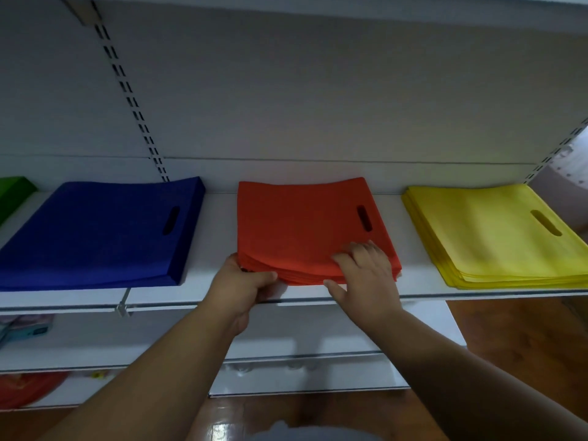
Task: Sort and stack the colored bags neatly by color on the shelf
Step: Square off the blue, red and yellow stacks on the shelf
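Your left hand (243, 286) gripped near left corner of flat red fabric bag stack (305, 224), thumb curled over front edge, fingers hidden under it. Your right hand (366, 278) lay on stack's near right part, fingers spread and loose, thumb at front edge. Red stack sat mid-way along white shelf board (219, 218), between thick blue fabric bag stack (95, 233) on left and yellow fabric bag stack (496, 230) on right, apart from both. Green bag stack (12, 190) showed at far left edge.
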The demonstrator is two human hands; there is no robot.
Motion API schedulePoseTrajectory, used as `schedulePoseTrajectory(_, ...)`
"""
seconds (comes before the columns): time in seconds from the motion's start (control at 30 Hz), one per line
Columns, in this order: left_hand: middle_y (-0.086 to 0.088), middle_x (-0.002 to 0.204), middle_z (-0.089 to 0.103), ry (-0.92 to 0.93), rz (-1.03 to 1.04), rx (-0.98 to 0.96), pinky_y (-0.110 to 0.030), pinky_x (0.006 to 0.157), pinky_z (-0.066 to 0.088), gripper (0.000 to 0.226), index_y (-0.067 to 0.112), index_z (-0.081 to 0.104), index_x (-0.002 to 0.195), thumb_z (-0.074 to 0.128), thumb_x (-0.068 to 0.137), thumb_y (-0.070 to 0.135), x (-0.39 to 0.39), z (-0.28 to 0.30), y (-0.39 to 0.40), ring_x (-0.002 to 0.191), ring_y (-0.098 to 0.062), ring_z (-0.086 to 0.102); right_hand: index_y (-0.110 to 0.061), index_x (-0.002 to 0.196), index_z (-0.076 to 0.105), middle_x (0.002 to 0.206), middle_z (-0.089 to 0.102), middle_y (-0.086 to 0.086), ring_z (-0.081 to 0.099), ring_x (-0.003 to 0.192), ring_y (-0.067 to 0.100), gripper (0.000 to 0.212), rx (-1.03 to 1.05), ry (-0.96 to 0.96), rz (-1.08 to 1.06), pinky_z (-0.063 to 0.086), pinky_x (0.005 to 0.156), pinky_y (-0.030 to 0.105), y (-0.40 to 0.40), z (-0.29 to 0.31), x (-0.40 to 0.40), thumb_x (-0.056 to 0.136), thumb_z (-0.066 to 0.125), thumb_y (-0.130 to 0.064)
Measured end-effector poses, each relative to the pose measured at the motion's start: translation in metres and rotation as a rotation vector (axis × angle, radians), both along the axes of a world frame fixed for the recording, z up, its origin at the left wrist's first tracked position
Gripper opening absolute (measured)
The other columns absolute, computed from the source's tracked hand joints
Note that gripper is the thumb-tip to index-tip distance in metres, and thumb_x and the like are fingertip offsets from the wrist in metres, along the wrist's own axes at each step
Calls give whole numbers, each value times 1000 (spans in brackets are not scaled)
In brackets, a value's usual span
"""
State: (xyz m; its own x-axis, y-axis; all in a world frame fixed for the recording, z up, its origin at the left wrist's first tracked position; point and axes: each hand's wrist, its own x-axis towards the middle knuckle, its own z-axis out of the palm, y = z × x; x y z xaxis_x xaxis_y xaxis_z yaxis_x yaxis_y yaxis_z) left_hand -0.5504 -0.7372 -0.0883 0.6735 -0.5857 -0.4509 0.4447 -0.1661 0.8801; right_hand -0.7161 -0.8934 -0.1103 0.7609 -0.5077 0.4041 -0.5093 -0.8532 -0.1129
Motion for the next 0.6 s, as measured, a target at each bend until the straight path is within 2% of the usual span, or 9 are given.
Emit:
schedulePoseTrajectory(0.07, -9, 111, 68, -51, 22, 20, -46, 80, 60, 58, 21, 52, 121, 73, 76, -9, -6, -4, -3, 98, -29, 69, -20, 101, 66, 105, 61, 1, 55, 104, 25, 34, 53, -109, -6, 40, 98, 41, 12, -6, -2, 75, 75, -40)
schedulePoseTrajectory(0.17, 0, 104, 67, -157, 60, 47, -37, 77, 58, 57, 28, 48, 116, 73, 79, -7, -17, -4, -5, 94, -18, 67, -23, 83, 62, 87, 58, -7, 53, 84, 15, 14, 211, -219, -41, 42, 75, 32, 24, -8, -2, 81, 70, -34)
schedulePoseTrajectory(0.23, -3, 102, 68, -142, 88, 36, -37, 76, 59, 53, 29, 48, 111, 69, 82, -9, -19, -2, -6, 87, -21, 70, -26, 75, 56, 80, 53, -11, 52, 73, 8, 19, 389, -193, -117, 41, 64, 23, 29, -2, -3, 87, 69, -34)
schedulePoseTrajectory(0.3, -12, 102, 68, -64, 109, 5, -43, 76, 61, 52, 23, 47, 115, 62, 83, -16, -19, -1, -6, 79, -30, 74, -27, 70, 52, 78, 51, -12, 50, 68, 5, 26, 502, -135, -195, 34, 58, 17, 33, 3, -4, 90, 64, -38)
schedulePoseTrajectory(0.37, -18, 103, 68, -34, 114, -6, -46, 76, 61, 55, 16, 46, 124, 58, 82, -18, -20, -1, -8, 78, -34, 74, -26, 68, 52, 74, 55, -10, 52, 68, 5, 28, 595, -138, -255, 38, 59, 23, 36, 4, -2, 89, 63, -41)
schedulePoseTrajectory(0.47, -22, 102, 69, -24, 104, -20, -44, 72, 61, 61, 13, 47, 130, 58, 78, -19, -20, -1, -13, 77, -35, 73, -25, 76, 59, 70, 64, -6, 64, 64, 12, 21, 919, -269, -358, 54, 66, 33, 41, 10, 3, 88, 64, -41)
schedulePoseTrajectory(0.53, -24, 98, 70, -14, 102, -33, -45, 70, 61, 59, 13, 48, 128, 57, 79, -19, -21, 2, -17, 76, -36, 73, -21, 83, 63, 74, 69, -1, 68, 56, 15, 17, 1165, -345, -396, 55, 63, 33, 46, 17, 6, 92, 63, -35)
schedulePoseTrajectory(0.6, -27, 92, 71, 16, 123, -40, -46, 67, 61, 52, 12, 49, 125, 54, 82, -16, -22, 4, -20, 75, -39, 73, -12, 91, 66, 79, 72, 6, 65, 53, 18, 15, 1419, -423, -405, 48, 53, 30, 55, 23, 12, 95, 60, -25)
